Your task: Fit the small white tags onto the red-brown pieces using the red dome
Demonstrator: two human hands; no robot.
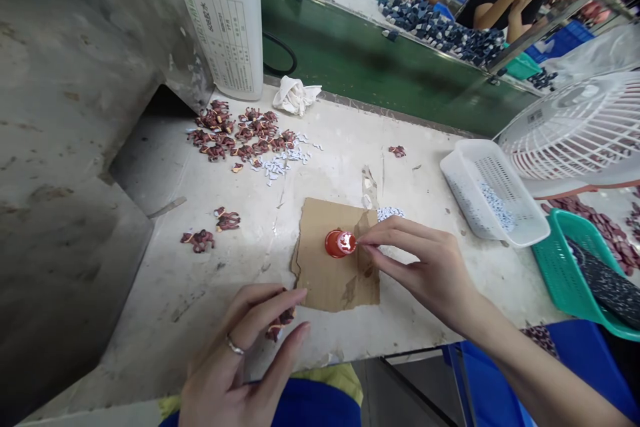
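My left hand (245,353), a ring on one finger, holds a small brown figurine (280,324) between thumb and fingers, near the front edge of the bench. The fingers cover part of the figurine. A torn piece of brown cardboard (320,287) lies in front of me, and on it stands a small red cup (336,245) with a whitish top. Beside that top, my right hand (425,263) has thumb and forefinger pinched together. Whatever is between those fingertips is too small to make out. Just beyond the right hand is a little pile of pale blue pieces (391,213).
Brown figurines (260,128) and loose pale blue pieces (283,163) lie at back left, near a large white jug (225,27) and crumpled cloth (296,95). At right are a white basket (457,173), a green basket (555,267) and a fan (575,127). Co-workers sit beyond the green partition (345,60).
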